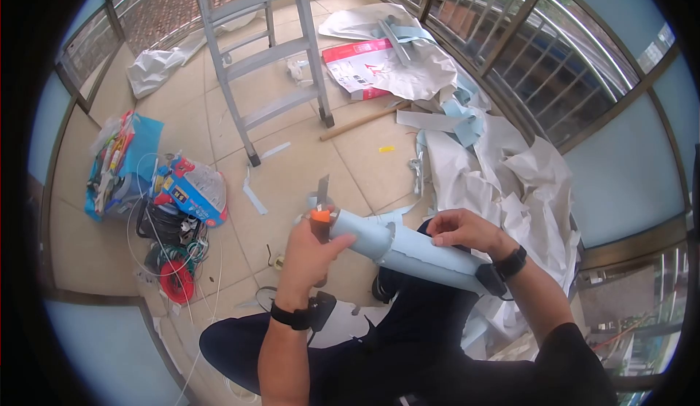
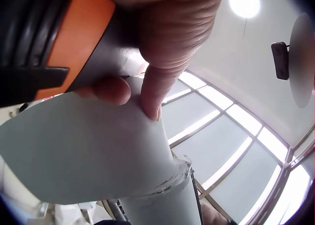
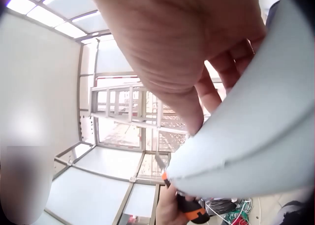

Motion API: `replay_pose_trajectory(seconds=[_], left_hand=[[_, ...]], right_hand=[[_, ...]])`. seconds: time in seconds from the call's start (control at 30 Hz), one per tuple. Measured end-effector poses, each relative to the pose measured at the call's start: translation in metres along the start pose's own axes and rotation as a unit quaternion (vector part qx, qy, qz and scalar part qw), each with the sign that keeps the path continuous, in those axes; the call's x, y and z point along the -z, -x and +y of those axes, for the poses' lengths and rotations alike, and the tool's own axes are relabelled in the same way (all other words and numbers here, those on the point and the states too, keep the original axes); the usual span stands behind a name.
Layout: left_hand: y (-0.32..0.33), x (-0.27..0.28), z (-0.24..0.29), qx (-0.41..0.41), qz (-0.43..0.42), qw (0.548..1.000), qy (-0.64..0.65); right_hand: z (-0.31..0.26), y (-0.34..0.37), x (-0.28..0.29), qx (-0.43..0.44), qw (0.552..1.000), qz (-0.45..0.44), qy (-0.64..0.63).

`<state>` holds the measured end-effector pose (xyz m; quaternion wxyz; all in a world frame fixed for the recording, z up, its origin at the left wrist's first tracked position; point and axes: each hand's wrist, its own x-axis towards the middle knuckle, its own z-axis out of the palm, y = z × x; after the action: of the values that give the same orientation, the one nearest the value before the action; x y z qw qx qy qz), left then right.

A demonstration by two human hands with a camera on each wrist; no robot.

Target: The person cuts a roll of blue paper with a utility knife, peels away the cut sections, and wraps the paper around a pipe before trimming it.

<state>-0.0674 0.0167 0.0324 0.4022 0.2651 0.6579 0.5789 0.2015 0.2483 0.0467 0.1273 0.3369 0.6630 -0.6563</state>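
My left hand (image 1: 300, 256) grips a black and orange utility knife (image 1: 320, 220), its blade (image 1: 323, 191) out and pointing away from me. The thumb of that hand presses on the near end of a light blue roll of sheeting (image 1: 430, 259), and in the left wrist view a loose flap (image 2: 88, 146) spreads under the knife. A ragged, torn edge (image 2: 172, 181) runs around the roll. Over the roll's upper side, my right hand (image 1: 472, 231) has its thumb and curled fingers at the sheeting's edge; the right wrist view shows the thumb (image 3: 189, 112) against it.
Crumpled white sheeting (image 1: 503, 187) lies along the right side. A stepladder (image 1: 281, 103) stands ahead, near a pink and white box (image 1: 357, 67) and a brown tube (image 1: 364, 120). To the left are a blue bag of tools (image 1: 146, 143), cables and red wire (image 1: 176, 280).
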Motion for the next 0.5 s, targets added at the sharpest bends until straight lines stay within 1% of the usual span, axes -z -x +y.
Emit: replay_pose_trajectory(seconds=[0.07,0.1,0.17,0.2,0.27,0.3,0.33,0.4,0.43,0.5], left_hand=[[0.003,0.000,-0.002,0.004,0.001,1.000,0.011],[0.004,0.001,-0.003,0.006,0.003,1.000,0.011],[0.004,0.001,-0.004,0.006,0.004,1.000,0.011],[0.003,0.001,-0.005,0.006,0.004,1.000,0.012],[0.002,0.001,-0.007,0.000,0.013,1.000,-0.001],[0.002,0.000,-0.006,-0.002,0.013,1.000,-0.001],[0.002,-0.001,-0.004,0.004,0.007,1.000,0.022],[0.001,0.001,-0.004,0.011,0.002,0.999,0.044],[0.001,0.003,-0.006,0.003,-0.010,0.999,0.044],[-0.001,0.003,-0.008,-0.008,-0.022,0.999,0.046]], right_hand=[[0.003,-0.014,0.000,0.068,0.996,-0.055,0.017],[0.007,-0.019,0.000,0.068,0.996,-0.058,0.017],[0.008,-0.025,-0.001,0.026,0.991,-0.130,-0.014],[0.008,-0.025,-0.004,0.026,0.991,-0.130,-0.014],[0.001,-0.020,-0.017,0.020,0.986,-0.155,0.052],[-0.001,-0.022,-0.016,-0.001,0.983,-0.170,0.074],[-0.007,-0.022,-0.017,0.000,0.983,-0.170,0.076],[-0.022,-0.016,-0.023,0.028,0.969,-0.160,0.188],[-0.026,-0.011,-0.027,0.028,0.968,-0.160,0.189],[-0.035,0.000,-0.034,0.047,0.974,-0.118,0.187]])
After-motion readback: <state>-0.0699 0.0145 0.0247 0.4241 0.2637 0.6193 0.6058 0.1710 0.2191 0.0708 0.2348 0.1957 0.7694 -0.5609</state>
